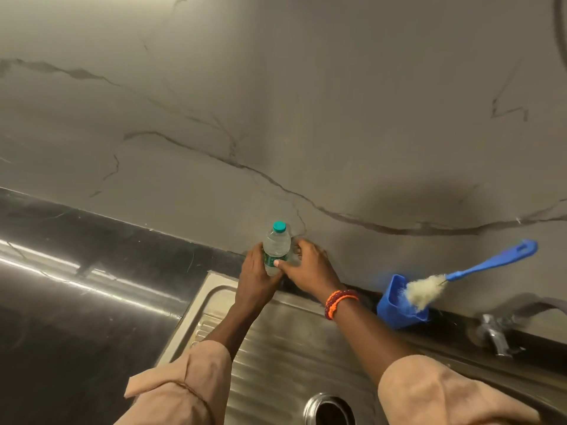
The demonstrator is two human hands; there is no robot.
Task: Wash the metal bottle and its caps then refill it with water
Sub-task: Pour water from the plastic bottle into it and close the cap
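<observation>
We see both hands on a small clear plastic bottle (276,247) with a teal cap (279,226) and a green label. It stands upright at the back of the counter (92,271), close against the marble-veined wall (276,118), just past the rear corner of the steel sink (276,348).

The left hand (256,271) wraps the bottle's lower half from the left, fingers curled round it. The right hand (310,265) comes in from the right; its thumb lies across the front of the bottle by the label, and its fingers curve behind, though how firmly they close there we cannot quite tell, since the bottle hides them. An orange and red beaded band (339,302) sits on the right wrist, and both forearms come out of rolled peach sleeves (184,381).

To the right, a blue holder (395,308) rests on the back ledge of the sink, with a bottle brush (454,279) leaning in it: pale bristles down in the holder, blue handle angled up to the right against the wall. Further right a metal tap (495,332) stands at the sink's edge. The drain (329,409) shows at the bottom of the view, between the two sleeves. The metal bottle named in the task is nowhere we can point to.
</observation>
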